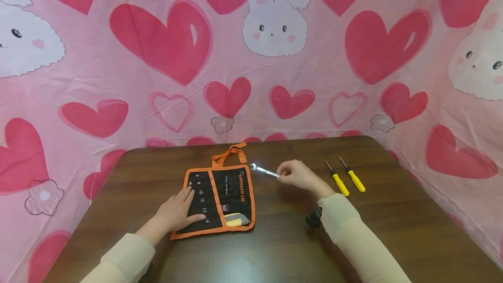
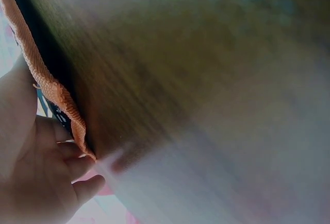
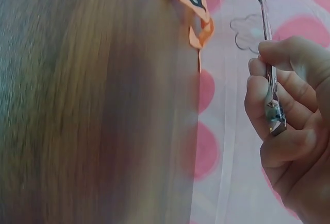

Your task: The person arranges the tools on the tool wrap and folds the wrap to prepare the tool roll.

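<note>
A black tool pouch (image 1: pixel 220 182) with orange trim lies unfolded on the table, its left part marked with sizes from 6 to 14. My left hand (image 1: pixel 177 211) rests with extended fingers on that numbered part, at the left edge; the left wrist view shows this hand (image 2: pixel 41 167) beside the orange trim (image 2: pixel 54 87). To the right of the pouch, my right hand (image 1: pixel 296 174) pinches a shiny silver wrench (image 1: pixel 264 170) by one end. The wrench's open-jaw head points left, near the pouch's upper right corner. In the right wrist view the wrench (image 3: pixel 267 26) stands between thumb and fingers.
A utility knife (image 1: pixel 236 220) with a yellow and grey body sits in the pouch's lower right pocket. Orange straps (image 1: pixel 228 154) trail off its top. Two yellow-handled screwdrivers (image 1: pixel 339 183) (image 1: pixel 355 181) lie on the brown table (image 1: pixel 283 248) at right. A pink heart-patterned cloth (image 1: pixel 243 69) hangs behind.
</note>
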The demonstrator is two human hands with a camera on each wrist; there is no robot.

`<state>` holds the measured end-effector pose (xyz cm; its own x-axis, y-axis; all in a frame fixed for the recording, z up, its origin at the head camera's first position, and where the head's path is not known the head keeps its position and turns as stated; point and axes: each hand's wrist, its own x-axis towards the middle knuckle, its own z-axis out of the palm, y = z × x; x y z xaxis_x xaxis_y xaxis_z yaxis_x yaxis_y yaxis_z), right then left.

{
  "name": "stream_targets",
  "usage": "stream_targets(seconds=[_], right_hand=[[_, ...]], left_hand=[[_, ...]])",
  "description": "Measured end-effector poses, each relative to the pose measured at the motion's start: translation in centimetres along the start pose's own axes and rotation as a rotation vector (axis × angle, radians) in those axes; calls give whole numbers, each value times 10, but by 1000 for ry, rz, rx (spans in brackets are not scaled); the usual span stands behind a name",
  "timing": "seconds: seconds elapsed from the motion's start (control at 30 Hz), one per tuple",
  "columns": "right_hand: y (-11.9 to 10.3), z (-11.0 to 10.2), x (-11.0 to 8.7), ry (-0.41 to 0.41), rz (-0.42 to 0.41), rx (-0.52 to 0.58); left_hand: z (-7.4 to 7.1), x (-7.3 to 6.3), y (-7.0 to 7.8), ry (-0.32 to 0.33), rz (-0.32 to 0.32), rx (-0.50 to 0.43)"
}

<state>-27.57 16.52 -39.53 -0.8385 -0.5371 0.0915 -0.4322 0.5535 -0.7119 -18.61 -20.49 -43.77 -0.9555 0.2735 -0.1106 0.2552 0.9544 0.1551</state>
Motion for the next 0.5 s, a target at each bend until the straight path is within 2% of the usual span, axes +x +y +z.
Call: stream_targets(seconds=[0.5], right_hand=[[-16, 29, 17, -100, -16, -37]], left_hand=[[2, 1, -1, -1, -4, -6]])
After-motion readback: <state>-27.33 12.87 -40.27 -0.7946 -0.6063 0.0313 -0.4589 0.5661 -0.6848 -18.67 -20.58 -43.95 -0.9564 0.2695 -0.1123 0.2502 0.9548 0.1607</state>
